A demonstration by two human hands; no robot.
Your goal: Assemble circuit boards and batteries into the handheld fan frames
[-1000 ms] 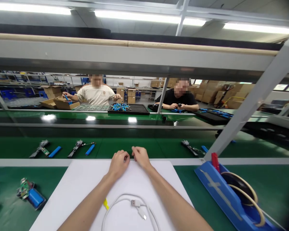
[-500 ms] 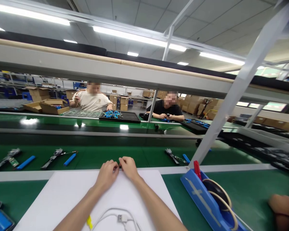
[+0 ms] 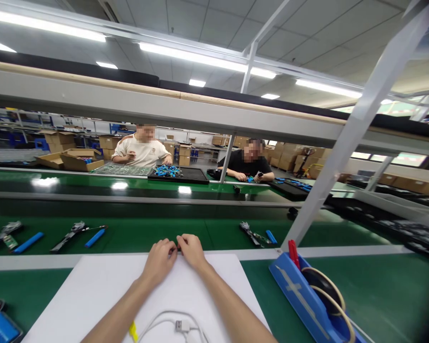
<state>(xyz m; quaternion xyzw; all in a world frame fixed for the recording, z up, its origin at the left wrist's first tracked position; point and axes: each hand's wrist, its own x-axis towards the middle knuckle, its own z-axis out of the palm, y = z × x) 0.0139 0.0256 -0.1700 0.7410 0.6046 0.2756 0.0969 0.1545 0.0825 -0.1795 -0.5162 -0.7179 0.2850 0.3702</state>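
Since the earlier frame, the parts on the green belt (image 3: 139,233) sit slightly farther left relative to the white sheet (image 3: 103,286), and another person's hand has gone from the lower right; the wearer's 2 hands keep their place.

The left hand (image 3: 160,257) and right hand (image 3: 191,250) are at the far edge of the sheet, backs upward, just beside each other. The 2 forearms reach forward over the sheet and converge toward the wrists. Left fingers are bent downward and held close together; right fingers are curled in, with the thumb side toward the left hand. Whether the fingertips pinch anything cannot be told.

The sheet lies beneath the forearms, with a white cable (image 3: 185,327) looped on it between them. On the belt, 1 dark assembly (image 3: 249,233) lies right of the hands and 1 blue cylinder (image 3: 95,238) left. A blue holder (image 3: 300,300) stands right of the sheet.
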